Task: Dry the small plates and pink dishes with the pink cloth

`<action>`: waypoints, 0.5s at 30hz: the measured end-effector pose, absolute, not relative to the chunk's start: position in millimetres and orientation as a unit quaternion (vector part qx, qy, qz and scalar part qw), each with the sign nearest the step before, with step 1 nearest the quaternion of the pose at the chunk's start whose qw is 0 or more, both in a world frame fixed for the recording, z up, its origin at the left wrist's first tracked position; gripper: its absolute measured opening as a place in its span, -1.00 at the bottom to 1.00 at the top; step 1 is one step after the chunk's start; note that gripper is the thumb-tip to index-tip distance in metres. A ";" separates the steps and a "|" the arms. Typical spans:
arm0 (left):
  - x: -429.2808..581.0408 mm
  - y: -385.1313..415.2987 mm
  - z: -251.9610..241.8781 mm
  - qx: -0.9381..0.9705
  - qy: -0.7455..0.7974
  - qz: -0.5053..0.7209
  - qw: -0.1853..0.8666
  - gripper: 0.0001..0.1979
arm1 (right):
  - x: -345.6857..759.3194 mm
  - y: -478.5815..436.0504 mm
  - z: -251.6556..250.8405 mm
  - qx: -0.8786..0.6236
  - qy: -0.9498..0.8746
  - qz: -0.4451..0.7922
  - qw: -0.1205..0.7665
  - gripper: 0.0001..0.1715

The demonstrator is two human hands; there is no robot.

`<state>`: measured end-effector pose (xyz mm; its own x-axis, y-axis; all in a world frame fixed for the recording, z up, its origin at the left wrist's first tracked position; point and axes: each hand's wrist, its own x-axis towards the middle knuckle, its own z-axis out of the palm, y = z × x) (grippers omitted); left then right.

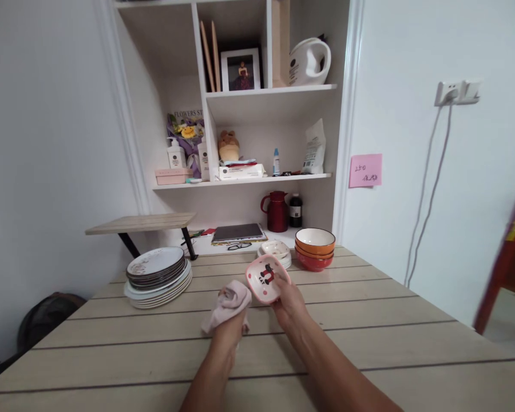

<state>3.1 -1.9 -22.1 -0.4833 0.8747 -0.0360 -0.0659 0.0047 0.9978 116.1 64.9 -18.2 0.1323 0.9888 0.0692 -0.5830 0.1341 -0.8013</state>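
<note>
My right hand [288, 300] grips a small pink-rimmed dish [262, 290] by its right side, thumb over the rim. The dish is tilted so its inside faces me, showing a black cat, red shapes and pink dots. A pale pink cloth [230, 303] is bunched in my left hand [232, 332], which covers most of the fingers. The cloth is close by the dish's left edge; whether they touch I cannot tell. Just behind the dish stands a stack of small white dishes [286, 260], with a patterned one [275, 248] on top.
Stacked plates [154, 262] stand at the left on the plank table [360, 355], near a small wooden riser [141, 223]. Stacked orange and red bowls [315, 250] are at the back right. Behind lie glasses [239, 246], a laptop [237, 232] and a red jug [277, 212] under shelves.
</note>
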 end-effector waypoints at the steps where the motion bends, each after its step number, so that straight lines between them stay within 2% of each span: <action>1: 1.2 -3.0 -19.3 0.336 0.597 0.621 0.381 -0.40 | 118.0 65.8 -18.3 -0.325 -0.320 0.578 0.677 -0.65; 7: -4.4 -5.3 -14.1 0.321 0.554 0.665 0.385 -0.13 | 106.7 46.3 -3.8 -0.355 -0.334 0.651 0.582 -0.62; 12: -1.7 -7.5 -6.8 0.354 0.501 0.686 0.391 -0.20 | 100.8 35.7 1.7 -0.362 -0.413 0.613 0.568 -0.57; 15: 2.7 -9.3 -4.0 0.345 0.489 0.676 0.431 -0.35 | 103.2 35.1 3.8 -0.370 -0.435 0.597 0.564 -0.58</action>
